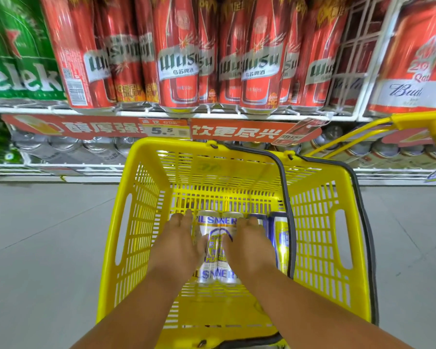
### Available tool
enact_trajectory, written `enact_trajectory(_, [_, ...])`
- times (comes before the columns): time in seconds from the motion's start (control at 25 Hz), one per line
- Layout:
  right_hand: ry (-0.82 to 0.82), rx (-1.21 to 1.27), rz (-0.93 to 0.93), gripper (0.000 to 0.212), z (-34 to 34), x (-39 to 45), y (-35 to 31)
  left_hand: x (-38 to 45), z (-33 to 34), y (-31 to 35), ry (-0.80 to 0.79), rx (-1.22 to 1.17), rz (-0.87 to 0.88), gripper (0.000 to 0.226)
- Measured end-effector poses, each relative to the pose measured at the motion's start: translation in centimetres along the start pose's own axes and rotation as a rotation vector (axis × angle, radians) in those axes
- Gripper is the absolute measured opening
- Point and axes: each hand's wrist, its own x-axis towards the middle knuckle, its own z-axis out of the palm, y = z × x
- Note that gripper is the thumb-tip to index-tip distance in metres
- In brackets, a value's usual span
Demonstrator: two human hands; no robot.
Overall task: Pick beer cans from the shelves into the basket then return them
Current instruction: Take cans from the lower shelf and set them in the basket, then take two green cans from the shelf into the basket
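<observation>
head view. i look down into the yellow basket (146, 222), which stands on the grey floor (43, 248) in front of the shelves (212, 113). both my bare forearms reach into it. my left hand (179, 244) lies over a can at the left of the basket bottom, its fingers (186, 217) pressed together and pointing away from me; i cannot tell whether they curl round that can, which is almost wholly hidden. my right hand (249, 245) lies over a can to the right, fingers close together and bent at the tips over its far end; i cannot tell if the grip is closed. between the two hands two silver pilsner cans (218, 245) lie side by side on the basket bottom, touching each other. a blue and yellow can (281, 238) lies just beside the right hand, against the dark handle (290, 235) that hangs inside the basket. on the shelf above stand red wusu cans (178, 59), with green cans (18, 51) to the left and a red and white can (413, 71) to the right. a price tag (168, 129) reads 5.5.
</observation>
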Motion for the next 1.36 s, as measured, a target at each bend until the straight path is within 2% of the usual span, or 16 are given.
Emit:
enact_trajectory(0.16, [0.219, -0.134, -0.235, 0.07, -1.1, -1.6, 0.3, -1.0, -1.7, -0.4, 0.113, 0.256, 0.224, 0.07])
enact_trajectory(0.32, [0.311, -0.21, -0.343, 0.07, -2.9, -2.7, 0.4, -1.9, -3.5, 0.1, 0.228, 0.391, 0.297, 0.066])
enact_trajectory(0.72, [0.423, -0.148, -0.429, 0.071, -7.9, -5.1, -0.7, -4.2, -7.8, 2.7, 0.416, 0.394, 0.215, 0.071])
enact_trajectory(0.92, [0.478, -0.105, -0.495, 0.07, -14.7, -8.4, -1.4, -7.7, -12.7, 4.7, 0.456, 0.42, 0.175, 0.072])
enact_trajectory(1.12, [0.461, -0.172, -0.499, 0.074, -23.0, -12.8, -2.3, -11.6, -19.4, 8.8, 0.547, 0.355, 0.141, 0.072])
enact_trajectory(1.36, [0.523, -0.156, -0.505, 0.075, -32.7, -18.8, -3.1, -17.7, -28.5, 13.8, 0.621, 0.313, 0.123, 0.072])
